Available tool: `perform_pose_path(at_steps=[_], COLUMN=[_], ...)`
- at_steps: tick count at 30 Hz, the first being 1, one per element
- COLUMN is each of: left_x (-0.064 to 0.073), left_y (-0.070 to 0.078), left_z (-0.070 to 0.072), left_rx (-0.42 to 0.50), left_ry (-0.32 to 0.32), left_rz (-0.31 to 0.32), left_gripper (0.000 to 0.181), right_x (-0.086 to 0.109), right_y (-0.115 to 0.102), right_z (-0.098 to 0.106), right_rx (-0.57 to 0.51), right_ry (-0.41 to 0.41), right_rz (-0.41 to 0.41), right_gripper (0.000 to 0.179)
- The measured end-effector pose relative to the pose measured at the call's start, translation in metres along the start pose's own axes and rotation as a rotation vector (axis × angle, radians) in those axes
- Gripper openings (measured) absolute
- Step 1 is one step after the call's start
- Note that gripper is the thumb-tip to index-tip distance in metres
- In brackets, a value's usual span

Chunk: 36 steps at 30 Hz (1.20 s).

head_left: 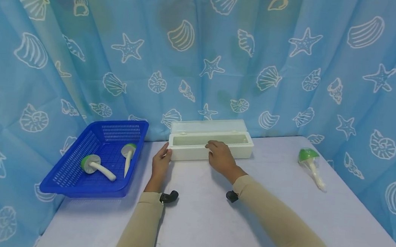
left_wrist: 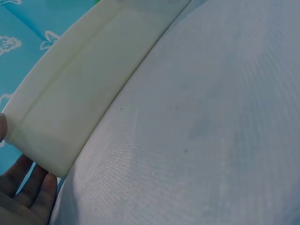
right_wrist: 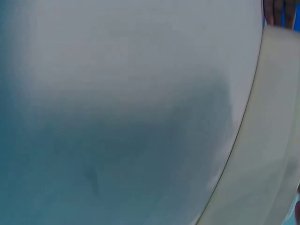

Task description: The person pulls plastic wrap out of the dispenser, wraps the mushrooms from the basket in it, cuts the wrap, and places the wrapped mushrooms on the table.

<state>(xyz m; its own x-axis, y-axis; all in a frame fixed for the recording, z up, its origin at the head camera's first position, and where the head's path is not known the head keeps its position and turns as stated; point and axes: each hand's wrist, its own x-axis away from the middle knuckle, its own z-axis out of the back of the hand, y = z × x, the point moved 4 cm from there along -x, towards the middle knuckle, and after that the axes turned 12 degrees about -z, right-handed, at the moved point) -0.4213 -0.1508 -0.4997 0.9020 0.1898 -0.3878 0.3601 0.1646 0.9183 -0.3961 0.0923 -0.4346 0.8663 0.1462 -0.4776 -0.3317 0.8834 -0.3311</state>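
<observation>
both hands at a white box on a cloth-covered table.
head view: the box stands near the curtain with its lid raised behind; the left hand touches its left end, fingers fairly straight; the right hand is at the front rim, fingers bent, and whether they pinch the wall one cannot tell. a blue basket, left, holds two toy mushrooms; a wrapped mushroom lies far right on the table. left wrist view: slightly spread fingers meet the box's end. right wrist view: the box's front fills the right side; the right fingers barely show at the edge.
</observation>
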Motion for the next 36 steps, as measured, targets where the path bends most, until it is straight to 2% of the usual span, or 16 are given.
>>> perform_pose_path(at_steps=[5, 13, 19, 21, 25, 28, 32, 36], left_x=[0.001, 0.002, 0.005, 0.005, 0.003, 0.002, 0.000, -0.001], left_y=[-0.002, 0.002, 0.001, 0.002, 0.004, 0.004, 0.005, 0.006], left_z=[0.000, -0.004, -0.007, -0.008, -0.008, -0.007, -0.004, 0.001], left_rx=[0.005, 0.025, 0.062, 0.079, 0.108, 0.147, 0.141, 0.232], left_ry=[-0.001, -0.023, -0.035, -0.034, -0.034, -0.051, -0.059, -0.047], left_rz=[-0.005, -0.051, -0.023, -0.028, -0.088, -0.137, -0.174, -0.204], left_gripper=[0.044, 0.044, 0.044, 0.043, 0.045, 0.048, 0.049, 0.048], right_x=[-0.005, -0.010, -0.013, -0.012, -0.011, -0.010, -0.011, -0.014], right_y=[-0.024, -0.068, -0.095, -0.102, -0.117, -0.124, -0.129, -0.132], right_z=[-0.012, -0.029, -0.040, -0.043, -0.047, -0.052, -0.058, -0.061], right_rx=[0.071, 0.127, 0.153, 0.143, 0.106, 0.120, 0.147, 0.059], right_ry=[-0.015, -0.046, -0.063, -0.083, -0.126, -0.145, -0.169, -0.228], right_rz=[0.049, 0.197, 0.266, 0.276, 0.284, 0.284, 0.269, 0.268], right_gripper=[0.029, 0.033, 0.037, 0.038, 0.040, 0.038, 0.035, 0.035])
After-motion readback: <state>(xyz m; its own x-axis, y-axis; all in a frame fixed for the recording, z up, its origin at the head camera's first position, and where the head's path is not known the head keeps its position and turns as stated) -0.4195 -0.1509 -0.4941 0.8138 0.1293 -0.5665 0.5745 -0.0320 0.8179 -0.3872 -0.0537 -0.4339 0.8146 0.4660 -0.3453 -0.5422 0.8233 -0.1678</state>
